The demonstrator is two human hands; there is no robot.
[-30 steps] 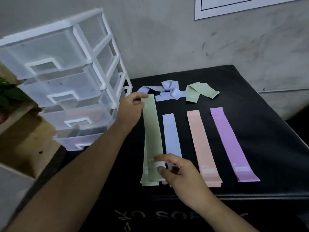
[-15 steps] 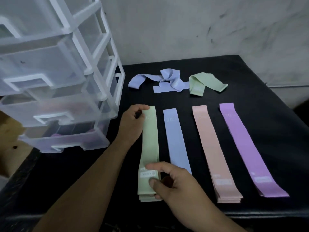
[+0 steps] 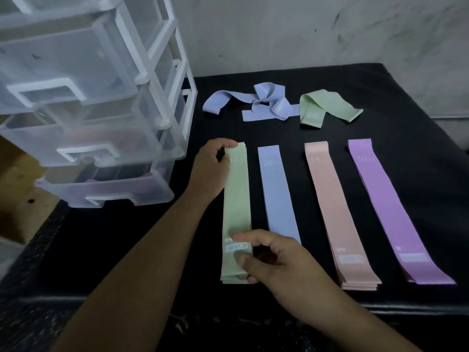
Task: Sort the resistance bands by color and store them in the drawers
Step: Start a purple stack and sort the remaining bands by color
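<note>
— Where are the fingers?
— The left hand's (image 3: 210, 171) fingers (image 3: 223, 146) are curled round the far end of the green stack (image 3: 237, 199), gripping it beside the "30" print. The right hand (image 3: 276, 260) pinches the near end. Its thumb and forefinger lie on top, either side of the "HEAVY" label, and the other fingers are tucked under the edge.
— And the stack itself?
— It lies lengthwise on the black desk (image 3: 406, 102), leftmost of four rows. Just right of it is a blue band (image 3: 278, 191) marked "20", then a pink stack (image 3: 335, 207) marked "15", then a purple stack (image 3: 388, 207) marked "10". None of the rows touch.
— Anything behind them?
— Loose blue bands (image 3: 264, 101), twisted together, and at their right end a folded loose green band (image 3: 327, 107), near the wall.
— The drawers?
— A clear plastic drawer unit (image 3: 101, 110) stands on the desk's left side, near the left hand. Something purple shows through the bottom drawer (image 3: 106, 191).
</note>
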